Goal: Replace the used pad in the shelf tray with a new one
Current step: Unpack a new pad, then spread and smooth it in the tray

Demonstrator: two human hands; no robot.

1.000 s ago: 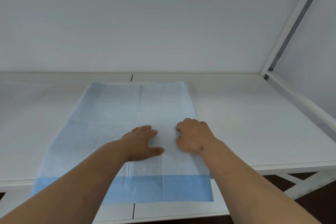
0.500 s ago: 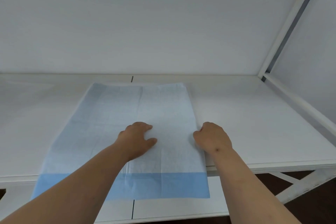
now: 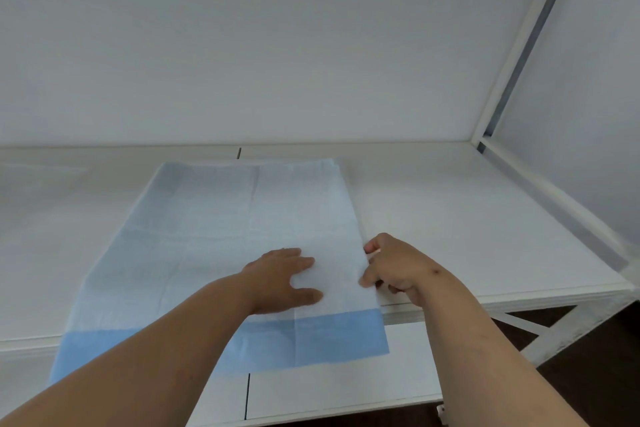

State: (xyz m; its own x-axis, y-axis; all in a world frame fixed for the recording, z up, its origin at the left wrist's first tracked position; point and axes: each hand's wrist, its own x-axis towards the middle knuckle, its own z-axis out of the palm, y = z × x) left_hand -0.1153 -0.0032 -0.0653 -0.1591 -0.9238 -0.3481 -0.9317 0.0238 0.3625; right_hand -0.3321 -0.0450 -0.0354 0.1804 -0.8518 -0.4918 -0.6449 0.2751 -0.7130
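A pale blue pad (image 3: 221, 236) with a darker blue front band lies partly unfolded on the white shelf tray (image 3: 467, 218), its front end hanging over the tray's front edge. My left hand (image 3: 284, 277) lies flat on the pad's near middle, fingers spread, pressing it down. My right hand (image 3: 391, 267) is at the pad's right edge, fingers curled and pinching that edge.
The white back wall rises behind the tray. A white frame post (image 3: 512, 55) and a side rail (image 3: 554, 198) bound the right side. A lower white shelf panel (image 3: 329, 388) sticks out below the front edge; dark floor (image 3: 606, 374) shows at the bottom right.
My right hand slid from the pad's middle rightward to its right edge and now pinches it. My left hand stayed pressing on the pad.
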